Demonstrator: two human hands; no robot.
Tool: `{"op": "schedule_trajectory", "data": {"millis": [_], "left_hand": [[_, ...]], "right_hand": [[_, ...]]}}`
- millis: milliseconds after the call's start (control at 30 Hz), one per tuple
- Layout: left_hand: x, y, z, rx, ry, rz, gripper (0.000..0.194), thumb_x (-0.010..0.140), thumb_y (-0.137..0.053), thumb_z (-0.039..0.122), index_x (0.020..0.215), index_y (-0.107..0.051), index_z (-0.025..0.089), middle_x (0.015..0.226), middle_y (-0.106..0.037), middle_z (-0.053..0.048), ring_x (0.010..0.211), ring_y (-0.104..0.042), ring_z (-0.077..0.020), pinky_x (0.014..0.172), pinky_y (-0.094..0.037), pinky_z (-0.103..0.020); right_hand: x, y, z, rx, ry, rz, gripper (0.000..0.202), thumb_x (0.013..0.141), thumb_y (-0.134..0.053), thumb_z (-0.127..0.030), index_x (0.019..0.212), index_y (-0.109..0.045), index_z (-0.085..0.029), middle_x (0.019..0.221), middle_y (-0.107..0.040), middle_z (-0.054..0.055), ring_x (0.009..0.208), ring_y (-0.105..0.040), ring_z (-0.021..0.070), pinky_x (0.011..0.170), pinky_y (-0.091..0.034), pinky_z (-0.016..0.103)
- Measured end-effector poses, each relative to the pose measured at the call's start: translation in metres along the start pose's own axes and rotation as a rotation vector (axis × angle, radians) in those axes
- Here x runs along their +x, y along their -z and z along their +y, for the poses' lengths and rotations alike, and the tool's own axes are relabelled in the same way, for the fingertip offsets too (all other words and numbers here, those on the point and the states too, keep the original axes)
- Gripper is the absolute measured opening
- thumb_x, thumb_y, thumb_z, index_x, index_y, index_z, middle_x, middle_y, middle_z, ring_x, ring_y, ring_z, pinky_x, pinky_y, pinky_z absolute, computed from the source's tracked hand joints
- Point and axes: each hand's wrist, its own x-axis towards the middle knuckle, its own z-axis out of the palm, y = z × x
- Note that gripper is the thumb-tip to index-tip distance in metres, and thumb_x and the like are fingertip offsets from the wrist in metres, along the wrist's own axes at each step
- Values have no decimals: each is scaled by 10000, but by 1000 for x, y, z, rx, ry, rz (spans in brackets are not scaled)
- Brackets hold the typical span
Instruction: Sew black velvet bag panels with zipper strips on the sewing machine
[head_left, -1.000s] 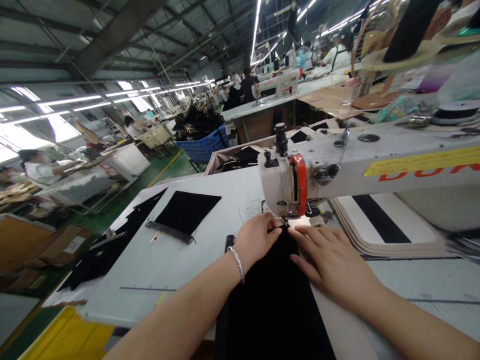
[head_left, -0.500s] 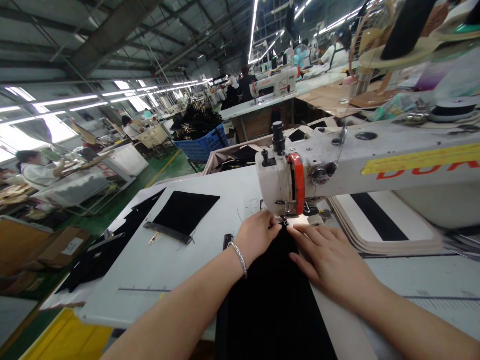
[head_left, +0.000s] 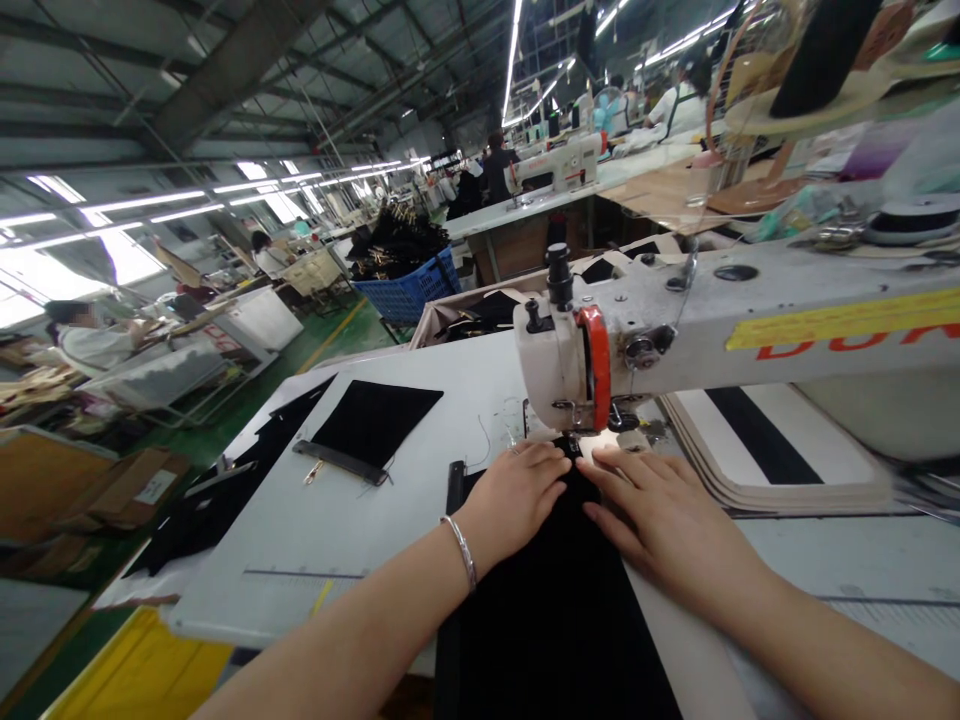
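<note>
Under the head of a white sewing machine (head_left: 555,365) lies a long black fabric piece (head_left: 555,610), its near end running down toward me. My left hand (head_left: 517,490), a silver bracelet at its wrist, rests flat on the fabric's left side, fingers stretched toward the presser foot (head_left: 574,445). On the right edge of the fabric lies my right hand (head_left: 652,500), fingers extended and slightly apart, its fingertips close to the foot. A pale strip (head_left: 679,620) shows along the fabric's right side. The needle itself is too small to make out.
Left on the table (head_left: 277,520) lies a black panel (head_left: 379,425) with a dark strip and gold clasp. Stacked pale panels with a black stripe (head_left: 765,440) sit under the machine arm. Behind are a blue crate (head_left: 409,290) of black pieces and other people at workstations.
My left hand has gone from a pinch near the presser foot to lying flatter, with fingers stretched on the fabric. My right hand stays nearly in place. The view has shifted slightly.
</note>
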Motion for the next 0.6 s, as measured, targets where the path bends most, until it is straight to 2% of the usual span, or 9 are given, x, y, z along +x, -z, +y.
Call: {"op": "schedule_trajectory", "data": {"millis": [233,333,400,467,533,600], "left_hand": [[5,-1,-10,-38,-3,-6,282,962,-459,210,1203,-602,180,1285,-607,-57,1246,-512,-193,1135,-350,-375],[-2,9,0,-19,32,-60,302,966,-469,240,1240,-583,183,1340,-575,-66,1301,-470,-211,1172,-283,-433],[-20,15,17,-38,-13,-116,380,939,-535,366,1280,-550,199,1394,-528,-74,1347,-422,-243,1187,-227,-497],[-47,15,39,-72,-144,-172,486,903,-581,432,1323,-504,200,1430,-490,-80,1375,-385,-246,1201,-183,-508],[-77,11,58,-42,-277,-197,417,944,-533,302,1341,-475,188,1422,-498,-77,1387,-369,-213,1209,-175,-477],[-100,5,69,25,-352,-178,360,956,-495,205,1317,-494,194,1392,-530,-70,1389,-366,-211,1198,-204,-480]], "right_hand": [[2,1,0,-11,8,8,412,928,-477,-412,1311,-516,-265,1236,-586,67,1109,-535,261,899,-423,462],[-5,4,-5,-9,10,18,406,925,-490,-405,1299,-528,-254,1222,-598,61,1109,-543,250,928,-441,457],[-22,7,-13,-7,20,42,401,915,-508,-415,1277,-548,-248,1222,-609,53,1102,-558,239,934,-468,442],[-48,10,-24,-8,57,91,417,898,-531,-420,1275,-555,-245,1241,-614,46,1100,-576,232,915,-509,414],[-76,13,-35,-9,129,137,450,875,-557,-418,1287,-553,-237,1246,-625,35,1097,-595,221,879,-548,368],[-100,17,-44,-16,195,161,483,851,-582,-430,1290,-557,-230,1221,-645,19,1068,-621,210,836,-575,328]]}}
